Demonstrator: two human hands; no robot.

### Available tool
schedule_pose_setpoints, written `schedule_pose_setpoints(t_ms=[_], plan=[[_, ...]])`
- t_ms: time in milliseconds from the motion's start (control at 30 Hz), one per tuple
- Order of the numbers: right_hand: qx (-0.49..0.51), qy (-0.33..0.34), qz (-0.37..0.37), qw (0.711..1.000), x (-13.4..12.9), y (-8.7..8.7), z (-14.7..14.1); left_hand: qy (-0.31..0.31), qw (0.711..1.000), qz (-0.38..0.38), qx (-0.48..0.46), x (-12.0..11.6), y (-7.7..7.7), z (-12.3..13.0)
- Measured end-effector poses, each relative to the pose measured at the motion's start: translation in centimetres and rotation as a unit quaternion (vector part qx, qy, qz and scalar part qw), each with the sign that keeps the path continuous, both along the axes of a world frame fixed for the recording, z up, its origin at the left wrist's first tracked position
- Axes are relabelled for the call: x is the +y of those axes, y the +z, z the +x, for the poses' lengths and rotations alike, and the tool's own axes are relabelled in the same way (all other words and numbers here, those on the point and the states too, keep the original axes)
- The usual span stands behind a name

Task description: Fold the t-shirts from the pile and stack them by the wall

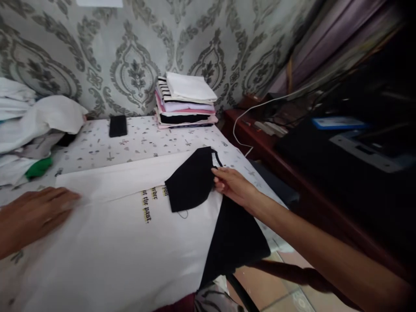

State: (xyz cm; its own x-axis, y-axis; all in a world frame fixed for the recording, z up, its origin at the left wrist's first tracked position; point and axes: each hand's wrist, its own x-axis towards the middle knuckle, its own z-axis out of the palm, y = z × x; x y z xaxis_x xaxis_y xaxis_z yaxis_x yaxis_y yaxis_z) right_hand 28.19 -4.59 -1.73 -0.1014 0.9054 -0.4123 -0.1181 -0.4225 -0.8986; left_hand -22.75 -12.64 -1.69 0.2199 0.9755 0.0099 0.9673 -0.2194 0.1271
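Note:
A white shirt (123,242) with black sleeves and printed lettering lies spread over the patterned cloth. One long side is folded over, and its black sleeve (191,182) rests on the white body. The other black sleeve (240,238) hangs toward the near right edge. At the collar, my right hand (230,184) pinches the shirt between thumb and fingers. My left hand (42,216), slightly blurred, is over the hem end at the left, fingers stretched out and palm down.
A stack of folded clothes (186,104) stands at the back by the patterned wall. Left of it lies a black phone (118,126). Loose clothes (42,121) are heaped at the far left. A white cable (237,125) crosses the dark red desk (256,138) at the right.

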Motion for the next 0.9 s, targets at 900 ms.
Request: schedule_pose_setpoints(t_ms=[900], plan=[[-0.436, 0.2, 0.08, 0.874, -2.5, 2.4, 3.8, -0.354, 0.928, -0.085, -0.083, 3.6, 2.6, 25.6]])
